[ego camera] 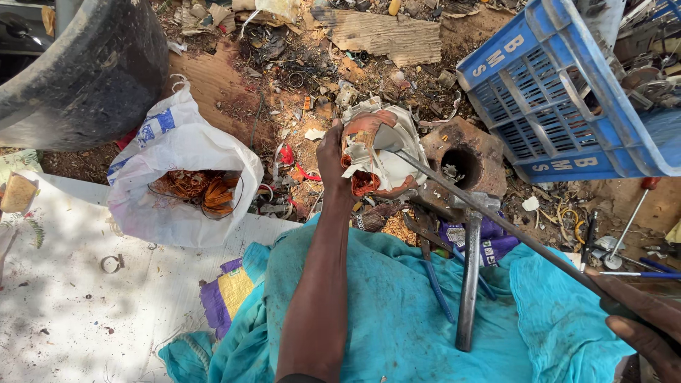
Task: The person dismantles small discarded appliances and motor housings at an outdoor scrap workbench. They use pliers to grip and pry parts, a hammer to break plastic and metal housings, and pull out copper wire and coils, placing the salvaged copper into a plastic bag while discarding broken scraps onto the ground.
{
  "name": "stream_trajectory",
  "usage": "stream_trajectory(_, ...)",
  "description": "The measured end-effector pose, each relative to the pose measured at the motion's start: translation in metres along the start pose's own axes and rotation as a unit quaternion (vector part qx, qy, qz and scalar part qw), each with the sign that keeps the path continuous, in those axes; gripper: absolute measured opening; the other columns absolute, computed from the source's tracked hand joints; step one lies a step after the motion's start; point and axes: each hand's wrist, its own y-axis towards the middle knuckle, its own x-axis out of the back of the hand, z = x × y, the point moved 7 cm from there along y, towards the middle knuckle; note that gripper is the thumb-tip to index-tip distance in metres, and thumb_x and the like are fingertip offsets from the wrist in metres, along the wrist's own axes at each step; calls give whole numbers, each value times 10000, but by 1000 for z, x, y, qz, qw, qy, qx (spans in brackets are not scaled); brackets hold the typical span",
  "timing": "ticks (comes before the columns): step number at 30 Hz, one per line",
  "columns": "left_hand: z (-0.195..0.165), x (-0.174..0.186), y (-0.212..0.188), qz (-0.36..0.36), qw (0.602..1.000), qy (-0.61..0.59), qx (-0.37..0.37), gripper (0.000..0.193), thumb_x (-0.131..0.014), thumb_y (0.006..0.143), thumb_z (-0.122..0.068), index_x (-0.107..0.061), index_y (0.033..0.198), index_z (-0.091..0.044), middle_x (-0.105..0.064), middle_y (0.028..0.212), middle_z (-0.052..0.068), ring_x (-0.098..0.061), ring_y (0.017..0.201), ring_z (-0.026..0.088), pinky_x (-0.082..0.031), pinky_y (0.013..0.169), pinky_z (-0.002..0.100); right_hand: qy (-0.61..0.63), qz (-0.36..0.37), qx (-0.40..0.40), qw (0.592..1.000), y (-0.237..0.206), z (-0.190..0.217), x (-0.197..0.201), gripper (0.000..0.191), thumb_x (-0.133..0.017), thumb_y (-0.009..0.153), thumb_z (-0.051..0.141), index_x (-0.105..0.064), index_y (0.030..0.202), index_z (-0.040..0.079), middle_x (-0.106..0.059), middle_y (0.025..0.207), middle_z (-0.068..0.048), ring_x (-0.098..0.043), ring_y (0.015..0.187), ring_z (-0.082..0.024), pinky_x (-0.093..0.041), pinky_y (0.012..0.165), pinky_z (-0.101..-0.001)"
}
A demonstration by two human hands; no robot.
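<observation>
Motor stator [379,152], a white housing with copper windings showing at its top and near edge, sits at the centre of the scene, propped on a rusty metal block [464,159] that has a round hole in it. The left hand [332,157] grasps the stator from its left side; the fingers wrap onto the housing, with the copper winding just right of the fingertips. A long metal rod [496,220] runs from the stator's upper face, where its flat tip touches the housing, diagonally to the near right corner. There the right hand [649,323] is clenched around the rod's near end; only part of that hand is in view. A hammer [469,269] lies on the turquoise cloth [397,312] covering the person's lap, its head just beside the rusty block. Pliers with blue handles [433,273] lie to the left of the hammer. To the left, well apart from the stator, a white plastic bag [177,142] holds loose copper wire [202,190]. A blue plastic crate [567,92] stands at the far right.
</observation>
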Motion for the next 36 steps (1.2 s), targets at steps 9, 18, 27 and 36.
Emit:
stream_trajectory(9, 12, -2, -3, -17, 997, -70, 9, 393, -530, 1041, -349, -668, 1171, -5, -710, 1086, 100, -695, 926, 193, -570, 827, 366, -120, 81, -44, 988, 18, -6, -19, 611, -683, 917, 351, -594, 1518, 282, -800, 1233, -42, -778, 1178, -166, -640, 1051, -369)
stream_trajectory(18, 3, -8, -4, 41, 970, 235, -45, 543, -476, 1063, -520, -600, 810, -56, -550, 721, 12, -503, 662, 143, -420, 606, 365, 11, 113, 32, 993, 42, -56, 29, 620, -621, 919, 336, -577, 1517, 179, -747, 1191, -130, -714, 1063, -246, -571, 940, -427)
stream_trajectory(27, -7, -49, -36, 104, 762, 622, -146, 565, -456, 1051, -557, -566, 853, -39, -519, 689, 105, -482, 634, 213, -395, 628, 415, -57, 150, 29, 987, 65, -39, 32, 603, -625, 957, 404, -555, 1529, 224, -697, 987, -142, -631, 835, -212, -523, 777, -401)
stream_trajectory(36, 25, 1, 15, -61, 888, 454, 32, 506, -640, 895, -568, -695, 1059, -93, -726, 1013, 73, -662, 980, 223, -489, 900, 368, -112, 193, -132, 966, 46, -14, -54, 586, -672, 982, 453, -539, 1533, 306, -561, 717, -191, -424, 571, -189, -407, 576, -390)
